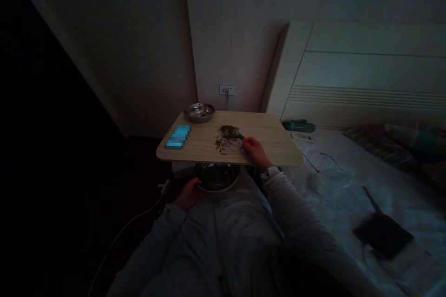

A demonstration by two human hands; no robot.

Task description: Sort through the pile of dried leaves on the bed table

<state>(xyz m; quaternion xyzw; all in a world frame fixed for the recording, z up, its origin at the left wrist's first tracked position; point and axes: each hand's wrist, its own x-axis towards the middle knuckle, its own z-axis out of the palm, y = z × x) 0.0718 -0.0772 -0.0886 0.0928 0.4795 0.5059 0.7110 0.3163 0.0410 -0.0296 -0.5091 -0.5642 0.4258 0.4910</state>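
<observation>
My left hand (190, 194) grips the left rim of a steel bowl (218, 189), which sits in my lap just under the table's front edge. The bowl's inside is dark, and its contents are hard to tell. Over the small wooden table, my right hand (253, 149) has its fingers pinched together beside a scattered pile of small dark-green bits (229, 131). A pale, see-through patch (232, 144) lies among the bits and reaches the fingertips. Whether the fingers hold it is unclear.
The light wooden tabletop (268, 130) carries a second steel bowl (199, 113) at its back left and a lit phone (179, 137). On the bed to the right lie a green bottle (299, 125), a remote (302, 137) and a dark flat object (383, 235). A white cable (134, 218) runs at left.
</observation>
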